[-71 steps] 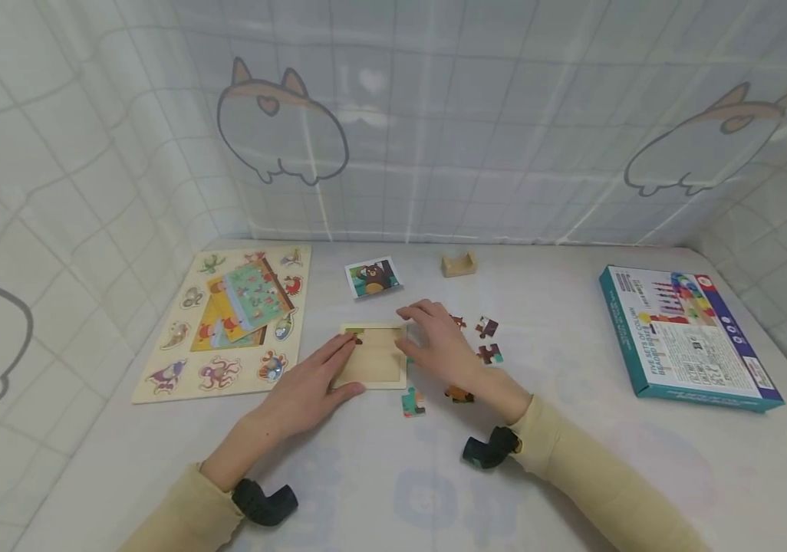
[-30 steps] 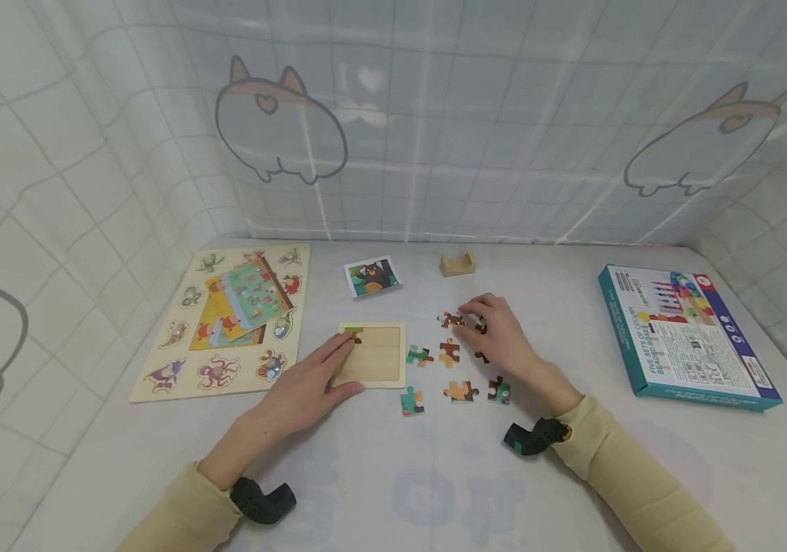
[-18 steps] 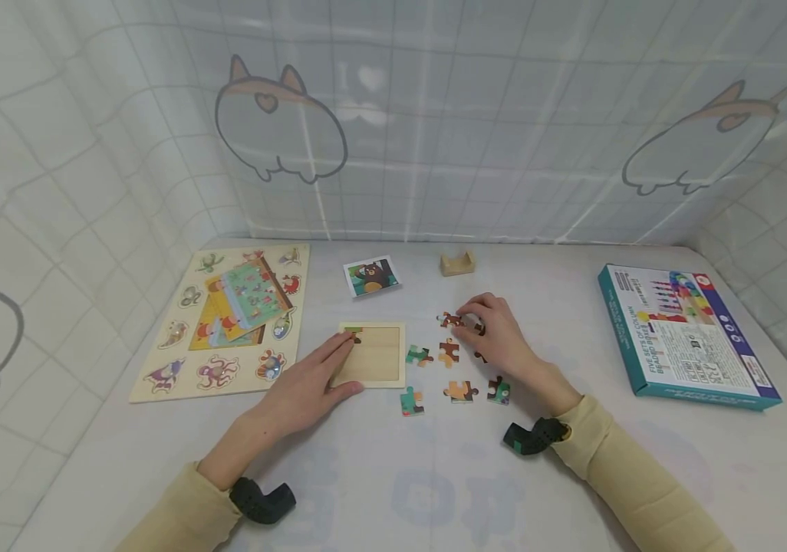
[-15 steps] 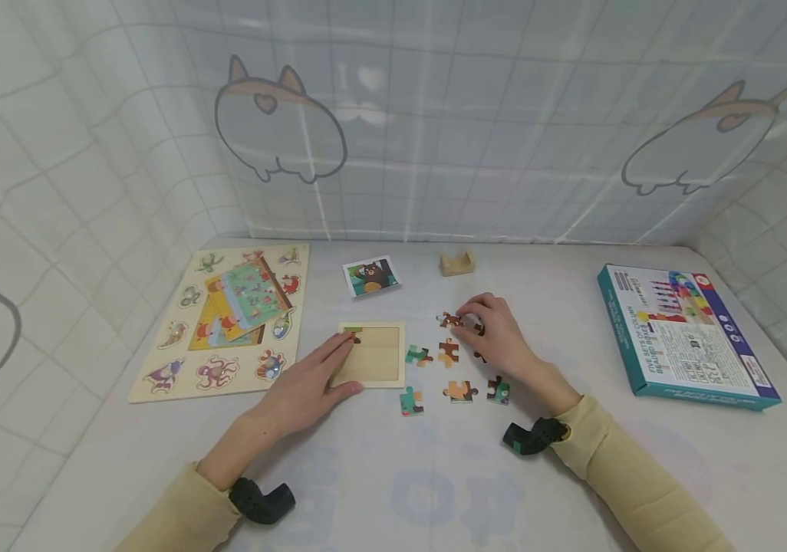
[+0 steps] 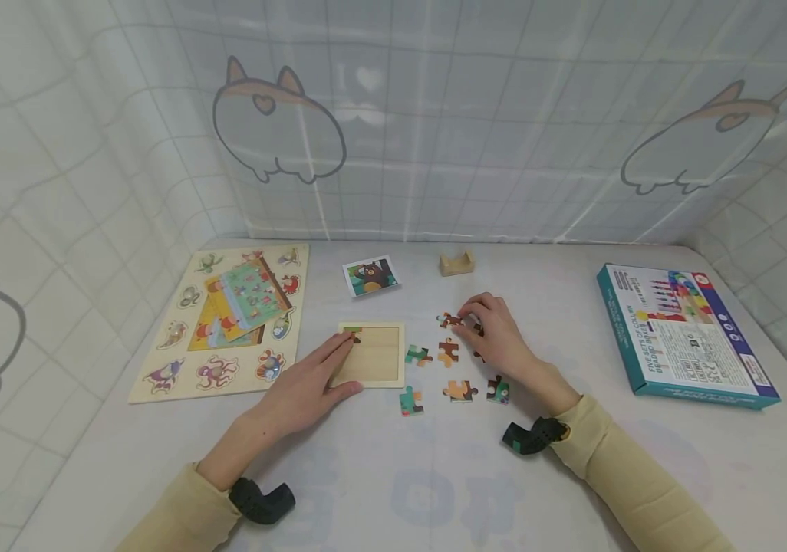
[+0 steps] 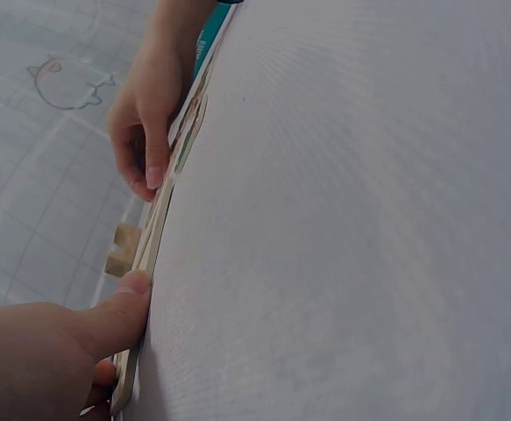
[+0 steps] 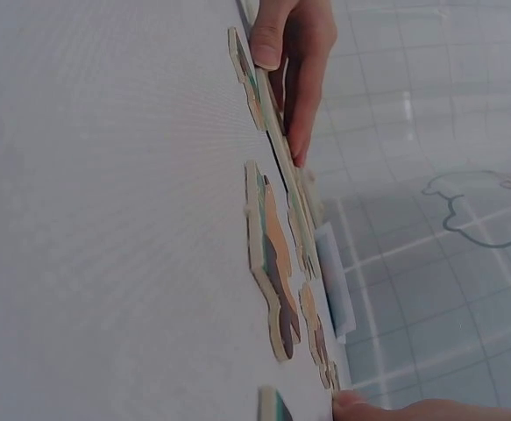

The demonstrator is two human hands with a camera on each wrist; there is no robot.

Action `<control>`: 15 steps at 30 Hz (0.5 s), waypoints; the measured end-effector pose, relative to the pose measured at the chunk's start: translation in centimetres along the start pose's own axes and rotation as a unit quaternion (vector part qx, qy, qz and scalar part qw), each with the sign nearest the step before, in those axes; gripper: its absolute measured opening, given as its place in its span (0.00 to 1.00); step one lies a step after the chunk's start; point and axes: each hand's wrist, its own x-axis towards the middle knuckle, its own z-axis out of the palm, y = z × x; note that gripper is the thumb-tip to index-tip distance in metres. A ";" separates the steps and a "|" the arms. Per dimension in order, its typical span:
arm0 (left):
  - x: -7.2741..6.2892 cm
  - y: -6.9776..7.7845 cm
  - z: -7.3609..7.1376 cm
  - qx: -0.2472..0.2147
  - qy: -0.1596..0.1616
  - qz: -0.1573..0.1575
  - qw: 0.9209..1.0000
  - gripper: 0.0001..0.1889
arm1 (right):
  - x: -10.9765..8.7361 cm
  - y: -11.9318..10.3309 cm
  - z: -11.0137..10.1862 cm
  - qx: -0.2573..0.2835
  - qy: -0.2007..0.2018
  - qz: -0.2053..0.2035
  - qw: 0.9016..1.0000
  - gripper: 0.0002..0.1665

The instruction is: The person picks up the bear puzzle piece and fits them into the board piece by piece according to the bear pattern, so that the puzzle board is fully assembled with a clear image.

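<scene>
My left hand (image 5: pixel 311 383) rests on the left side of a shallow wooden puzzle tray (image 5: pixel 369 382), its fingers straight and the thumb at the near edge. In the tray's far left corner a green and brown puzzle piece (image 5: pixel 356 336) shows beside my fingertips. To the right, my right hand (image 5: pixel 497 337) pinches a brown puzzle piece (image 5: pixel 446 320) at the table between thumb and index finger. Several loose jigsaw pieces, among them an orange-brown one (image 5: pixel 448 352), lie between the hands, and others are partly hidden under the right hand.
A bear picture card (image 5: pixel 371 277) and a small wooden block with a notch (image 5: pixel 457 264) lie behind the tray. At left is a sea-animal puzzle board (image 5: pixel 217 372) with picture cards on it. A boxed bead set (image 5: pixel 690 337) lies at the right.
My right hand has moved right from beside the tray to the loose pieces and brought its fingertips to the brown one. Over the last second both hands stay nearly still.
</scene>
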 end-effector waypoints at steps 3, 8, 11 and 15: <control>0.0 0.0 0.0 0.000 0.001 0.002 1.000 0.40 | 0.0 0.0 0.0 -0.002 0.003 -0.008 1.000 0.11; 0.0 0.0 0.0 0.001 0.001 0.003 1.000 0.40 | -0.1 0.0 0.0 -0.002 0.005 -0.016 1.000 0.11; -0.1 0.0 0.0 0.002 0.001 0.002 1.000 0.40 | -0.1 0.0 -0.1 -0.005 0.006 -0.020 1.000 0.11; -0.1 0.0 -0.1 0.003 0.000 0.003 1.000 0.40 | -0.1 0.0 0.0 -0.004 0.005 -0.020 1.000 0.11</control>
